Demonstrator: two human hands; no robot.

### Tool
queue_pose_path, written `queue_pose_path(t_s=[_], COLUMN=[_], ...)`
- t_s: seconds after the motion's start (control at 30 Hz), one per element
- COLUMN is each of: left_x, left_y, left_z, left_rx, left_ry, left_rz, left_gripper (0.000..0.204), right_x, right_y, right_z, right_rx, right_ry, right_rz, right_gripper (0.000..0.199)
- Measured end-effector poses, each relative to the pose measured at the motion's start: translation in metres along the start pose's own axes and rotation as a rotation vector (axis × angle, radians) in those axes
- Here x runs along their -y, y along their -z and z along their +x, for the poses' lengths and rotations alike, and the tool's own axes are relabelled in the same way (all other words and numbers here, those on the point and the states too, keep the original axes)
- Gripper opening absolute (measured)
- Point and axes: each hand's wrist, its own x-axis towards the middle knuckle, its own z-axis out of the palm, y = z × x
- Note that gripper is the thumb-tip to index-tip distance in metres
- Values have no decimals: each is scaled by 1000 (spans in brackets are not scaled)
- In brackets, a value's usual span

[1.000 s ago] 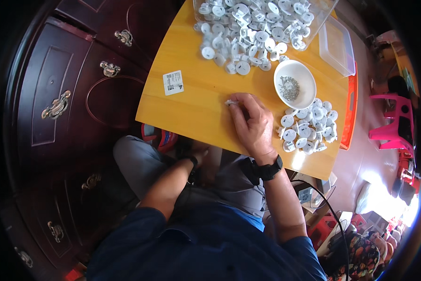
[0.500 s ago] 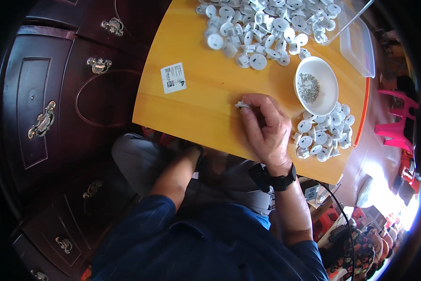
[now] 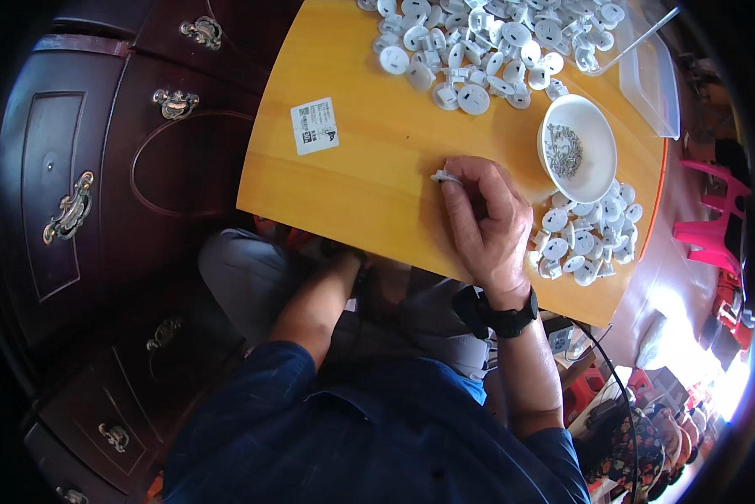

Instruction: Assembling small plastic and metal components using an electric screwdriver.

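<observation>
Near the front edge of the yellow table, my right hand pinches a small white plastic piece between thumb and fingers. Most of that piece is hidden by the fingertips. My left forearm reaches down under the table edge. The left hand itself is in shadow there, and its fingers are hidden. Right of my right hand lies a small pile of white round plastic parts. Just beyond that pile, a white bowl holds many tiny metal pieces, too small to name surely.
A larger heap of similar white round parts covers the far side of the table. Beside it stands a clear plastic container. A printed white label lies at the left. Dark wooden drawers flank the table; a pink stool stands right.
The whole view has shifted slightly, so the table and its things appear a little farther right. My right hand keeps its pinch on the white piece. The left arm has barely moved.
</observation>
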Motion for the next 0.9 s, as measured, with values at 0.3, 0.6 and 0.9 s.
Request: queue_pose_path(t_s=[0.3, 0.6, 0.9], left_x=[-44, -130, -174], left_y=[53, 136, 122], left_z=[-70, -240, -375], left_rx=[72, -120, -234], left_ry=[108, 167, -98], left_rz=[-43, -473, -713], left_gripper=[63, 53, 72], right_x=[-2, -9, 1], right_y=[-5, -6, 8], right_z=[1, -4, -22], right_rx=[-20, -98, -223], right_ry=[36, 124, 117], right_rz=[1, -13, 97], right_gripper=[10, 13, 18])
